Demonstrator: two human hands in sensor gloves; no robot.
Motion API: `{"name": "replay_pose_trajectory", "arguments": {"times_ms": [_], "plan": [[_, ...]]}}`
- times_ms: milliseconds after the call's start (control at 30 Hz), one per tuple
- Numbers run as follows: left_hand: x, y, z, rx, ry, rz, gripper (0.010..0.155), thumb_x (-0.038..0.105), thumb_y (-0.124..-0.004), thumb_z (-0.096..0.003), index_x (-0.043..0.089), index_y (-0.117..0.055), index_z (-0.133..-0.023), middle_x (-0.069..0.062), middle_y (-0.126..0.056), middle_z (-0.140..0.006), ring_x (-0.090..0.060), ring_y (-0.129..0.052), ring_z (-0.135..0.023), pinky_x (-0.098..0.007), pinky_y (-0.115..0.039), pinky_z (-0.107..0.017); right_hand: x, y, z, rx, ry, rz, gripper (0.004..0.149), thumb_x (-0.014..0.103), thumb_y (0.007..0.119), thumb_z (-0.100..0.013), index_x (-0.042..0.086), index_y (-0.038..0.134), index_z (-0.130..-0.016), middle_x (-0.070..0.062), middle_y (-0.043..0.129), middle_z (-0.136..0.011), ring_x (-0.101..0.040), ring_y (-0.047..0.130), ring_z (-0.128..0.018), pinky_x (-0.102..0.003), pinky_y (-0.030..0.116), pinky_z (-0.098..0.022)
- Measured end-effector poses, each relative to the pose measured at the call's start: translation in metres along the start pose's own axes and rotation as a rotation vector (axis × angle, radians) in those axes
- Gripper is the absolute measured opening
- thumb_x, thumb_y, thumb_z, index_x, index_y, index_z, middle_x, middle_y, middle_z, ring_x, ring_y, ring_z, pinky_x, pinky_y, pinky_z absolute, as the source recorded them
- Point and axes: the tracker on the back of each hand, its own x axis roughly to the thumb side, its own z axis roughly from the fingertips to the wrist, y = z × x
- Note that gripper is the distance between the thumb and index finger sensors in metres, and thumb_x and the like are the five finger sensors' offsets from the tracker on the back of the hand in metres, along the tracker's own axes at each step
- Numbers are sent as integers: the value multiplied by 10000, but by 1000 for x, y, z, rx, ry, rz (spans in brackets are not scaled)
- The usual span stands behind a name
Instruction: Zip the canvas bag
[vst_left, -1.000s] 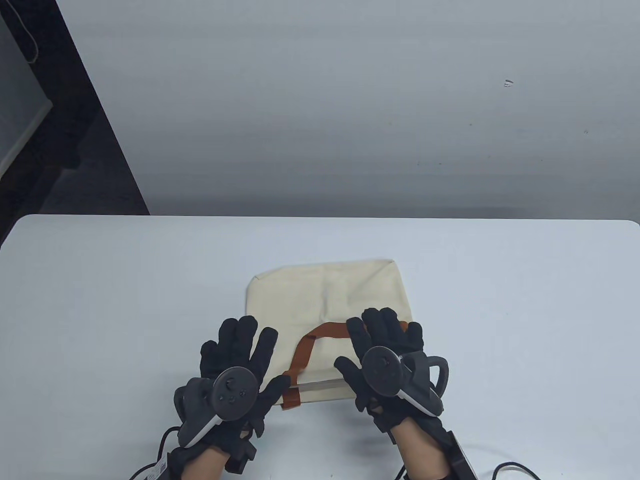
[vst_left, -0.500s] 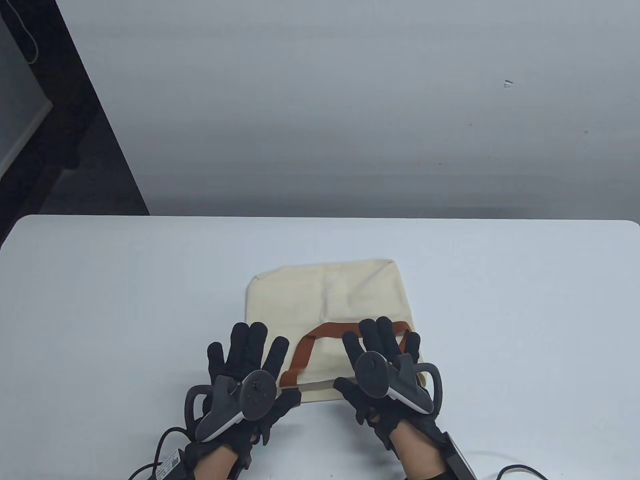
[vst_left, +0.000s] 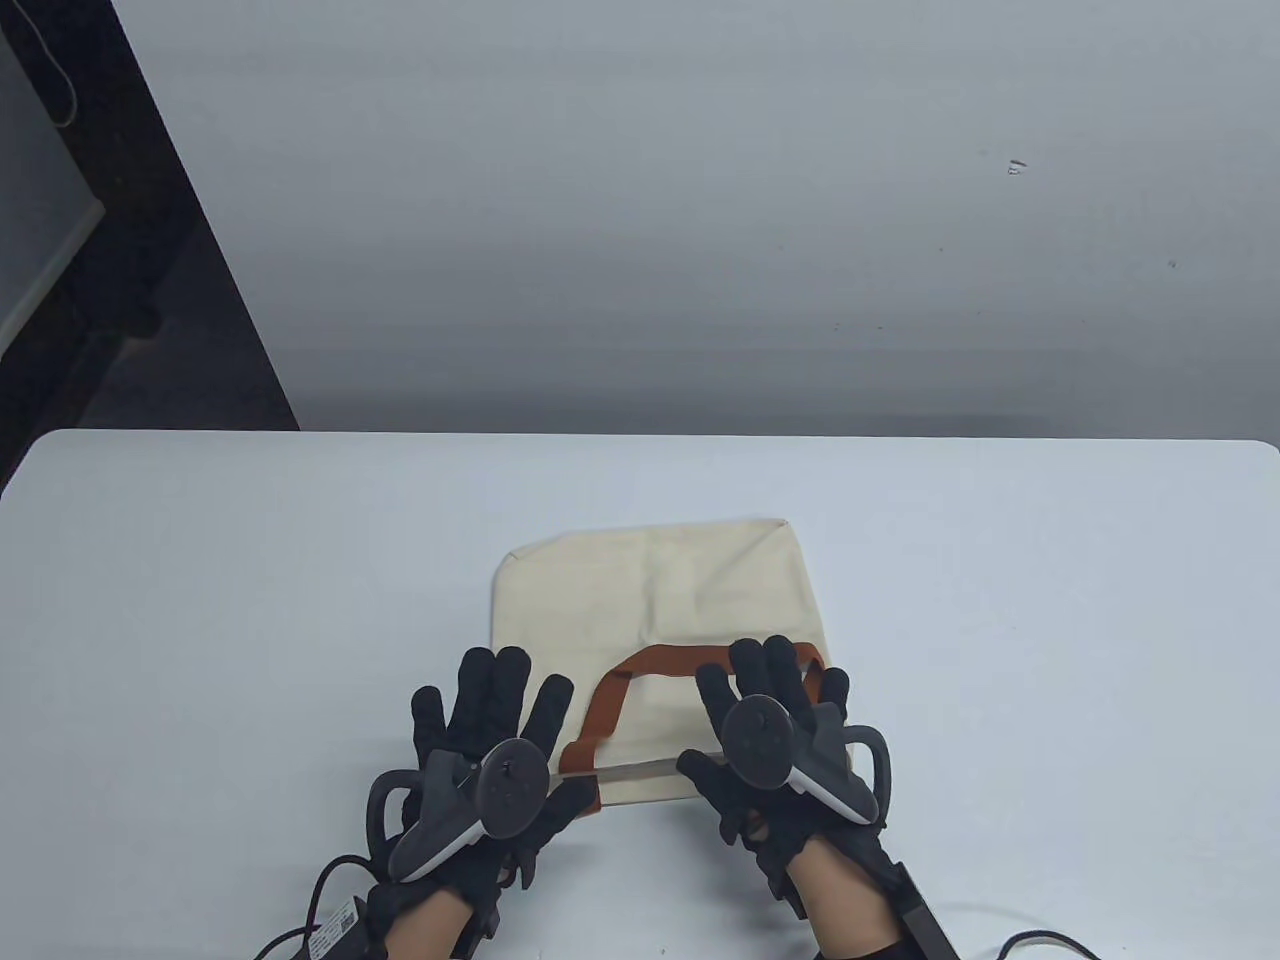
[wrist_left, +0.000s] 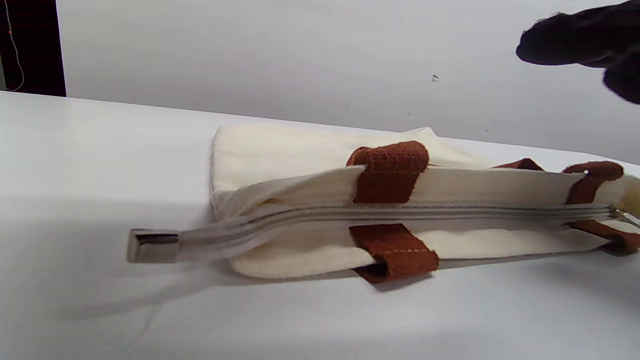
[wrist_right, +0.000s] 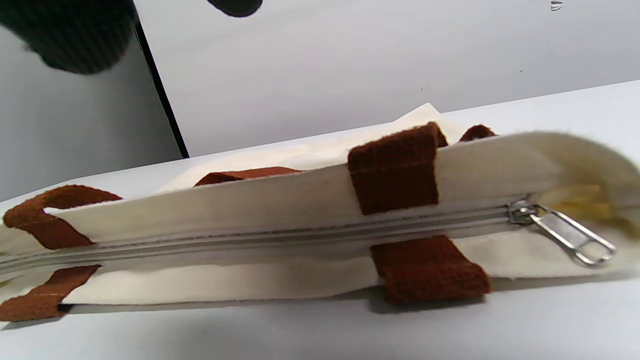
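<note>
A cream canvas bag (vst_left: 650, 590) lies flat on the white table (vst_left: 250, 600), its zipped edge toward me. Its brown handle (vst_left: 605, 705) lies folded on top. The grey zipper (wrist_left: 390, 212) looks shut along its length. A metal end tab (wrist_left: 150, 245) sticks out at the left. The slider and pull (wrist_right: 565, 232) sit at the right end. My left hand (vst_left: 525, 735) is spread open at the bag's near left corner and holds nothing. My right hand (vst_left: 745, 715) is spread open over the near right corner, also empty. Its fingers (wrist_right: 70, 35) hang above the bag.
The table's far edge (vst_left: 640, 435) meets a grey wall. A dark gap (vst_left: 120, 300) lies at the far left. Cables (vst_left: 310, 900) trail off the near edge beside my wrists.
My left hand has moved right, to the bag's near left corner. My right hand has drawn back a little toward me. Both have stayed spread open. The bag has not moved.
</note>
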Motion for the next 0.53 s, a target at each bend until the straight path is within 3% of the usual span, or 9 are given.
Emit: {"name": "replay_pose_trajectory", "arguments": {"times_ms": [533], "plan": [[-1,-1,0,-10,6,12,872,801,-547,-307,532,-98,-1004,60,-8,-1175,-236,32,-1138,-672,-163,-768,-4,1,-1,24,22,-3,793,627,676,-386,365,271,-1016,2,70,-1091,-288,24,-1055,-676,46,-652]]}}
